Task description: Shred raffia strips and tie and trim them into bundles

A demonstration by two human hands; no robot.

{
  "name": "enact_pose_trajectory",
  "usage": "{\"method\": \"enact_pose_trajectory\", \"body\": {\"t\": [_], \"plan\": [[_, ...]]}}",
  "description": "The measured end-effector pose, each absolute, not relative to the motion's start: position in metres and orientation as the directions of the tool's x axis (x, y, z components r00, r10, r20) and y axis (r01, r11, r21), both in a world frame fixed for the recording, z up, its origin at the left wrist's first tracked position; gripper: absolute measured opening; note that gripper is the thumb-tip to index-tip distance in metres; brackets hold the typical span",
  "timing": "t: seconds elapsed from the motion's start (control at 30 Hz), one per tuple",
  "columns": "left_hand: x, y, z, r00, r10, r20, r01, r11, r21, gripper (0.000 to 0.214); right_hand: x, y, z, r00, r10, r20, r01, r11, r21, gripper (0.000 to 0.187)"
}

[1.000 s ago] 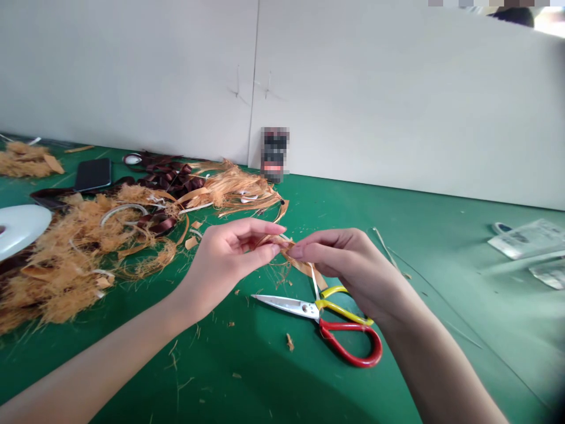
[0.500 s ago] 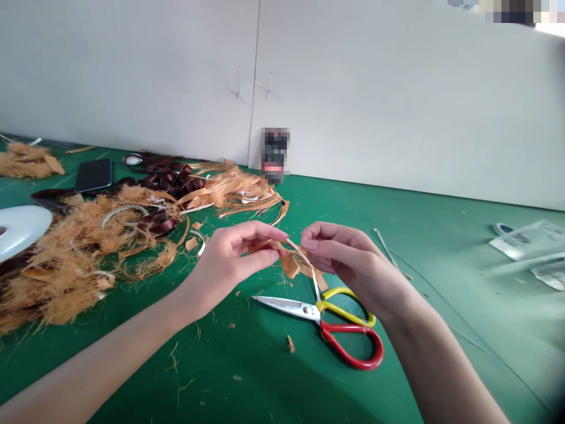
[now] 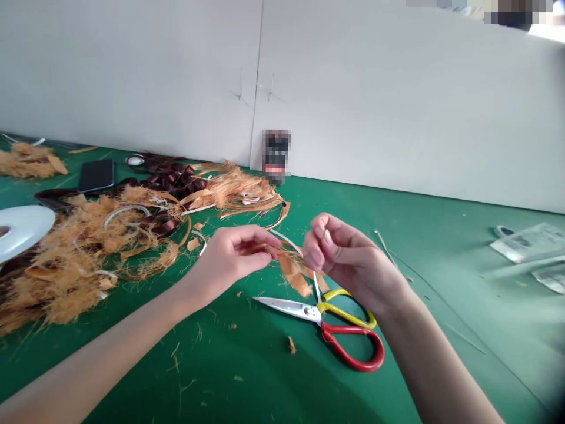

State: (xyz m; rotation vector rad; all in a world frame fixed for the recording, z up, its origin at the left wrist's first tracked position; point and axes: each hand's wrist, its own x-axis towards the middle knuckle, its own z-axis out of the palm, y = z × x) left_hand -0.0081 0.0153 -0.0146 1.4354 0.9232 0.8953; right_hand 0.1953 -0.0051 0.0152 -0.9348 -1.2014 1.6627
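A frayed tan fibre strip [image 3: 289, 265] is pinched in the grip of the left hand [image 3: 232, 259], its loose end hanging just above the red-and-yellow-handled scissors [image 3: 320, 313] on the green table [image 3: 247, 365] — the grip of the right hand [image 3: 348, 259] is pressed together, raised just beside the strip, though whether anything is held there cannot be told. A heap of loose fibre [image 3: 66, 259] lies well to the left.
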Motion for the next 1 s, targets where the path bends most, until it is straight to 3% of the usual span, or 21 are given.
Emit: {"method": "enact_pose_trajectory", "body": {"t": [0.2,0.43,0.67,1.0], "plan": [[-0.011,0.018,-0.015,0.372,0.928,0.017,0.131,-0.071,0.989,0.016,0.2,-0.003,0.011,-0.297,0.955,-0.026,0.137,0.015,-0.991,0.022],[-0.008,0.024,-0.022,0.189,0.981,-0.034,-0.067,0.047,0.997,0.019,0.198,-0.001,0.017,-0.183,0.983,0.006,0.396,0.079,-0.915,0.012],[-0.018,0.03,-0.027,0.114,0.989,-0.092,-0.205,0.114,0.972,0.012,0.217,0.004,0.007,-0.08,0.976,0.201,0.81,0.181,-0.557,0.017],[-0.018,0.038,-0.031,0.127,0.989,-0.076,-0.217,0.102,0.971,0.011,0.219,0.008,-0.001,-0.169,0.932,0.32,0.945,0.246,-0.215,0.027]]}}
